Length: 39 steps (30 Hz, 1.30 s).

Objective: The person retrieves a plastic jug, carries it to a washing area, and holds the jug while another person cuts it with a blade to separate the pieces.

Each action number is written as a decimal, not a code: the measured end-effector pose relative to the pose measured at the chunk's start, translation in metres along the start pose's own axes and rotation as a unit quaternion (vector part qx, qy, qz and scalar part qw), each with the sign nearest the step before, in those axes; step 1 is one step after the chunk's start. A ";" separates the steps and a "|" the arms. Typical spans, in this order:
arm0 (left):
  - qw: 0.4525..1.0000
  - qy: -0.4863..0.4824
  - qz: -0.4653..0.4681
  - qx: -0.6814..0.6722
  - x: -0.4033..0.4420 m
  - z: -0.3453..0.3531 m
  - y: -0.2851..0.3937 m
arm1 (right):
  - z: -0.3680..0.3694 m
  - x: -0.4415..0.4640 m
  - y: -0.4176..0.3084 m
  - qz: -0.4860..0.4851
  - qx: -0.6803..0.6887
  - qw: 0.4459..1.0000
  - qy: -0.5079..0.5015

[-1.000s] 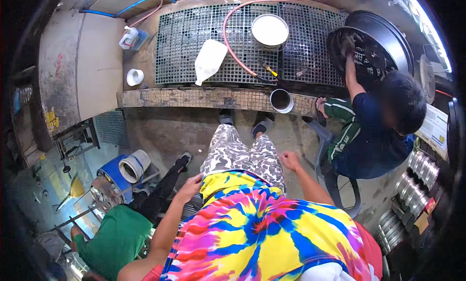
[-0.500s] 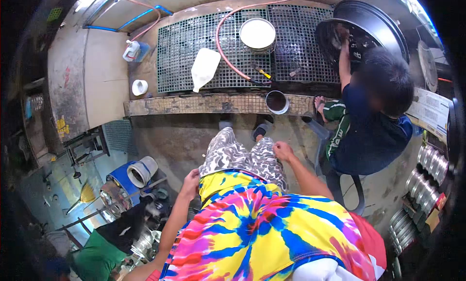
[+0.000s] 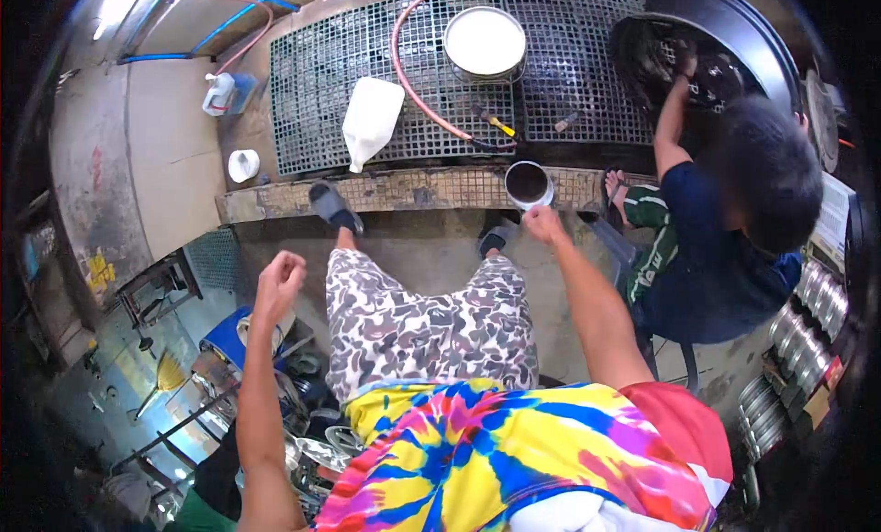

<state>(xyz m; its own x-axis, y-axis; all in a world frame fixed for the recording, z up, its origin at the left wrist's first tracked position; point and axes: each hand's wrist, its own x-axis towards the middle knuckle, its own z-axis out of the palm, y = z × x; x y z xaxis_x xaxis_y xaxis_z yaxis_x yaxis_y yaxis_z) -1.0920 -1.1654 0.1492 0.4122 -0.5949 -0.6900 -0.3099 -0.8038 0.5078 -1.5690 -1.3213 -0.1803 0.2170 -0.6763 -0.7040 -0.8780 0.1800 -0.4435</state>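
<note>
My left hand point(image 3: 280, 284) is raised over the floor left of my knee, fingers curled in with nothing seen in them. My right hand point(image 3: 544, 224) is closed at the near rim of a white cup point(image 3: 548, 194) with dark contents, which stands on the tiled ledge point(image 3: 431, 189). Whether the fingers grip the rim cannot be made out. Beyond the ledge, a white jug point(image 3: 373, 119) lies on the green grating point(image 3: 312, 73). A white-lidded bucket point(image 3: 485, 42) and a yellow-handled brush point(image 3: 496, 121) are there too.
At the right a co-worker point(image 3: 716, 275) sits with one hand inside a large black wheel rim point(image 3: 752, 55). A pink hose point(image 3: 404, 68) crosses the grating. A small white container point(image 3: 243, 166) and a blue-filled jug point(image 3: 220, 95) stand at the left. Metal parts point(image 3: 789, 335) are stacked at the right.
My left hand has risen and moved left from my hip. My right hand has moved forward to the cup. My left foot has stepped onto the ledge, and my knees are wider apart.
</note>
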 end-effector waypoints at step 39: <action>0.985 -0.017 0.031 0.167 0.399 0.105 -0.088 | 0.017 0.173 -0.243 -0.171 -0.043 0.984 -0.006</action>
<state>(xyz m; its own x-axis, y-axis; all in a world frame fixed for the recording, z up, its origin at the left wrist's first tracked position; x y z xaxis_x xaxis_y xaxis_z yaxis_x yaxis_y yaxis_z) -0.9904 -1.3314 -0.2251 0.3561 -0.6375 -0.6832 -0.6007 -0.7163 0.3552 -1.3114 -1.4701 -0.2036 0.5104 -0.6778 -0.5292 -0.7858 -0.1176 -0.6072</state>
